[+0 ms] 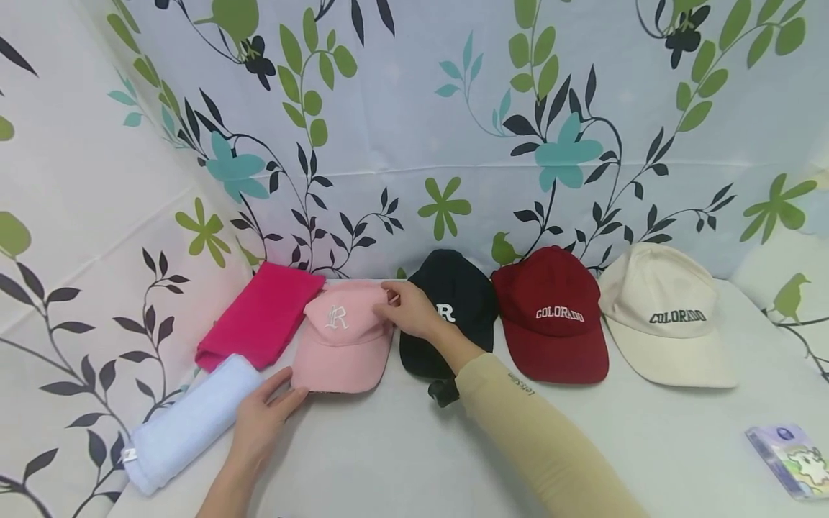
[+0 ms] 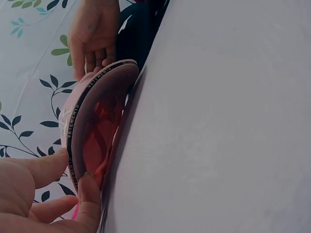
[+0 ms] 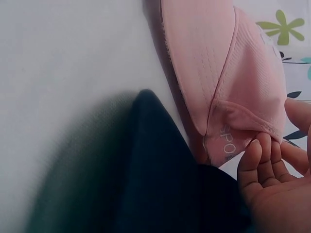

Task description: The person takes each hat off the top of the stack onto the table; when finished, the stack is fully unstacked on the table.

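Observation:
A pink cap with a white letter on its front sits between both hands. My left hand pinches the left edge of its brim; in the left wrist view the thumb lies on the outer side and a finger underneath. The brim's underside has a black printed band. With curled fingers, my right hand grips the right side of the crown, near the lettered strap seen in the right wrist view. Close beside that hand is a black cap, partly hidden behind it.
Right of the black cap stand a dark red cap and a cream cap. A folded magenta cloth and a rolled light blue towel lie at the left. A small purple box is at the right. Patterned fabric hangs behind.

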A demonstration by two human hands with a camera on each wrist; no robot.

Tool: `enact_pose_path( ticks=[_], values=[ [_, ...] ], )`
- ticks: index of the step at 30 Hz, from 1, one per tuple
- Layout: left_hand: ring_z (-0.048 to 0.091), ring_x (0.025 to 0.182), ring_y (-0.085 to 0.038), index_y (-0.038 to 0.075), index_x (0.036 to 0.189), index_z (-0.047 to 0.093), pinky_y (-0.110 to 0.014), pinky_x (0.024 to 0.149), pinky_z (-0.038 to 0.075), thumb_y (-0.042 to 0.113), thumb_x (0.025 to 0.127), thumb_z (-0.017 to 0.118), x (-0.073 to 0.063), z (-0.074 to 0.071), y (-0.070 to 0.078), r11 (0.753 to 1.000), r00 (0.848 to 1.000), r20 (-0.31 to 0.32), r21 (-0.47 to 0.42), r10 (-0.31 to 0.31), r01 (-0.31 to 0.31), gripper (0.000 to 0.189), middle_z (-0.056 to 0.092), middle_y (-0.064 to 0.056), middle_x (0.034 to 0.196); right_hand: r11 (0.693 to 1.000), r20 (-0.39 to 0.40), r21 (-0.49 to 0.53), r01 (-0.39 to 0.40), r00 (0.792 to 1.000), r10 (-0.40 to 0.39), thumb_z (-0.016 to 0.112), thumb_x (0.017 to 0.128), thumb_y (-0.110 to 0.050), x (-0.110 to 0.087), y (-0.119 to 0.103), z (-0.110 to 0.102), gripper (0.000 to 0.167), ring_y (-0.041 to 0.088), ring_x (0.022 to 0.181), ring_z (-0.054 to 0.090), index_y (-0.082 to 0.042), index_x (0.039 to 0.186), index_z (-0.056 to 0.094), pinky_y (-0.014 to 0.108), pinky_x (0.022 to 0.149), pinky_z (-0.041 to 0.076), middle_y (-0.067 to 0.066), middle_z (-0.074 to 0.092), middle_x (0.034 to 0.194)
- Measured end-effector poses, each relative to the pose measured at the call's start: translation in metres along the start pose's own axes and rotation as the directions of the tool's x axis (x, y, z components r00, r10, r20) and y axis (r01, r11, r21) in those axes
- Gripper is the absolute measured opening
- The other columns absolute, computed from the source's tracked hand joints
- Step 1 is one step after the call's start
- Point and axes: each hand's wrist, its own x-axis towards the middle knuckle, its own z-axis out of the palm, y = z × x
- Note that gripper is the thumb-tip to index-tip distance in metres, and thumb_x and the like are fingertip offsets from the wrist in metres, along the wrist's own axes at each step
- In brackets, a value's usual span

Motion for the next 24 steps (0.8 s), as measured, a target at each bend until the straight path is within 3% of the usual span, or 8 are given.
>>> enact_pose_path(
  ticks=[9, 24],
  values=[
    [0.046, 0.135, -0.032, -0.002, 0.155, 0.034, -0.005, 0.084, 0.044, 0.019, 0.1, 0.067, 0.004, 0.007, 0.002, 0.999, 0.999, -0.007, 0.02, 0.034, -0.034, 0.067, 0.033, -0.02, 0.159, 0.999, -0.001, -0.054, -0.001, 1.0, 0.001, 0.064, 0.098, -0.015, 0.001, -0.002, -0.007, 0.05, 0.023, 0.099, 0.058, 0.003, 0.144, 0.052, 0.027, 0.078, 0.055, 0.015, 0.059, 0.119],
    [0.043, 0.136, -0.034, -0.005, 0.154, 0.033, -0.004, 0.081, 0.044, 0.011, 0.1, 0.064, 0.016, 0.016, 0.009, 0.998, 0.999, -0.01, -0.053, 0.034, -0.034, 0.064, 0.029, -0.023, 0.159, 0.998, -0.007, -0.057, -0.014, 1.0, 0.014, 0.062, 0.101, -0.019, 0.005, 0.0, -0.009, 0.051, 0.024, 0.106, 0.061, -0.001, 0.147, 0.049, 0.029, 0.083, 0.057, 0.019, 0.056, 0.128]
  ],
)
